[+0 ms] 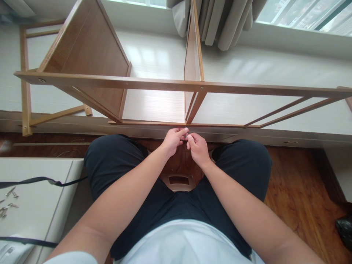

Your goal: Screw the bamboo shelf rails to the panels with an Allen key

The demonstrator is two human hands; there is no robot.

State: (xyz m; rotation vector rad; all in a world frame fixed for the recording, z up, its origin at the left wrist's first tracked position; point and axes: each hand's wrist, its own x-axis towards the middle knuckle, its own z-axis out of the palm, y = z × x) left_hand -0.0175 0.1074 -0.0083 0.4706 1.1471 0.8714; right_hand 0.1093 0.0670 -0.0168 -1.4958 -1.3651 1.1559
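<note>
Head view, looking down at a seated person's lap. Both bare forearms reach forward and meet at the middle of the scene, just in front of the knees. The left hand (172,140) has its fingers curled in, thumb and forefinger pinched together. The right hand (197,147) is closed the same way, and the fingertips of both hands touch at a small thin silver metal piece (186,133), too small to identify, which both hands pinch between them. That piece sits right at the near lower rail of a brown wooden shelf frame (165,85), which lies on its side across a white window ledge (154,58). The frame's long top rail runs from left to right, with an upright divider panel just beyond the hands. The person wears dark navy trousers (115,165) and a pale shirt. Between the legs, a brown plastic stool seat (178,182) shows. Far beyond, grey curtains (220,22) hang at the window. At near left, small silver screws (8,201) lie scattered on a white surface, well apart from the hands. The floor is reddish-brown wood (297,190).
</note>
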